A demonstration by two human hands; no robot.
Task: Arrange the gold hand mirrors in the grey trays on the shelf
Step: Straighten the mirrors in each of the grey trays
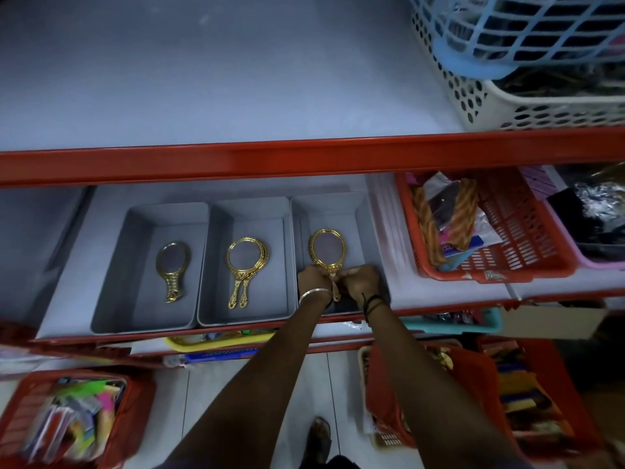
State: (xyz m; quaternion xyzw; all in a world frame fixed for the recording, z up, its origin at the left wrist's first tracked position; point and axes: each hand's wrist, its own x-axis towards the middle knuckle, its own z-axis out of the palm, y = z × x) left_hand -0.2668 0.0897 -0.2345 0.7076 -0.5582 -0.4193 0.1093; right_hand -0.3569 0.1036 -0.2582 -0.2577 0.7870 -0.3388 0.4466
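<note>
Both my hands meet at the centre of the frame, over the near end of the right grey tray (362, 211). My left hand (314, 277), a thin metal bangle on its wrist, and my right hand (360, 277), a dark cord on its wrist, are both closed on the ornate handle of an oval gold mirror (328, 247) whose head lies flat on the tray floor. The gold frame is shiny and embossed; the glass looks dull and dark.

The middle grey tray (250, 208) holds stacked round gold mirrors (247, 258) with filigree handles lying side by side. The left grey tray (142, 214) holds one small oval mirror (172, 264). All three trays are matte, rectangular, smooth plastic, touching edge to edge.

They sit on a pale shelf board (77, 245) edged in glossy red metal. At right a red slotted basket (514, 231) holds packets; at upper right sit a perforated white basket (507, 106) and a blue lattice one. Below are more red baskets and pale floor tiles.
</note>
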